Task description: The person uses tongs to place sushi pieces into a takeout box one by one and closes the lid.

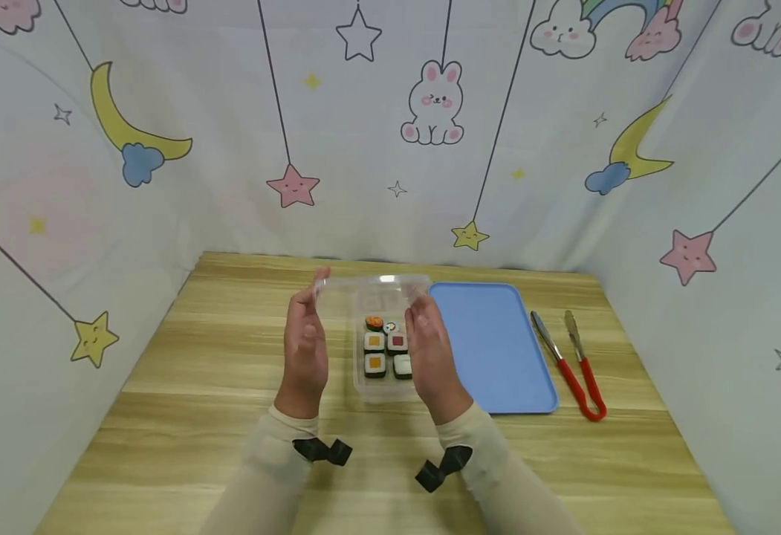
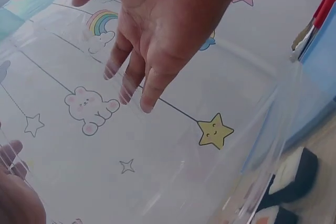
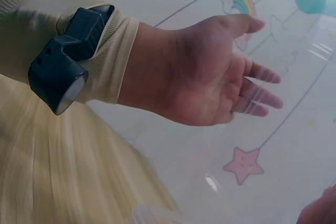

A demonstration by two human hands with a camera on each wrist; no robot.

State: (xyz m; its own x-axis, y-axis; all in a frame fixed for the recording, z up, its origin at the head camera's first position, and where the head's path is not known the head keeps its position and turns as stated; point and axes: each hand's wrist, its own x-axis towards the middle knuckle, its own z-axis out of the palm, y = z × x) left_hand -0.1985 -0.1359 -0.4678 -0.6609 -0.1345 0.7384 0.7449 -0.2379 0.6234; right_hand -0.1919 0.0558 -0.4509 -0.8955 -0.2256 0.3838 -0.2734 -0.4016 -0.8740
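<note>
Both my hands hold a clear plastic lid (image 1: 370, 291) by its two ends, tilted a little above an open clear container (image 1: 380, 392). My left hand (image 1: 308, 301) grips the lid's left end, thumb over the edge and fingers behind the plastic. At the right end my right hand (image 1: 420, 316) grips the same way. Several toy sushi pieces (image 1: 386, 345) sit in rows inside the container. The left wrist view looks through the lid (image 2: 173, 166) at the right hand (image 2: 152, 40) and sushi (image 2: 294, 169). In the right wrist view the left hand (image 3: 220, 77) shows against the lid (image 3: 294, 129).
A blue tray (image 1: 490, 349) lies just right of the container on the wooden table (image 1: 196, 386). Red-handled metal tongs (image 1: 574, 364) lie right of the tray. Patterned cloth walls close in the table's back and sides.
</note>
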